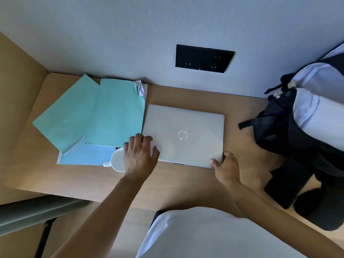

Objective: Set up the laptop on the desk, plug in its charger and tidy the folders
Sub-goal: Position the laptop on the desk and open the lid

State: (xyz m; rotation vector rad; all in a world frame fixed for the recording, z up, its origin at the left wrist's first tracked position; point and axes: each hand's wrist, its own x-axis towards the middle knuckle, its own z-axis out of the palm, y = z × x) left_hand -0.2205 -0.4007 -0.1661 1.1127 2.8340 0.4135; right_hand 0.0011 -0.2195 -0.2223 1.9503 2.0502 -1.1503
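Single head view, steeply down and forward, close over the desk (186, 185)

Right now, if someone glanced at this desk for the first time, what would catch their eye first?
The closed silver laptop in the middle of the desk, with the left hand flat on its near left corner and the right hand at its near right corner. Left of it, teal and blue folders lie fanned untidily, a white mug at their near edge. Black wall sockets sit just above.
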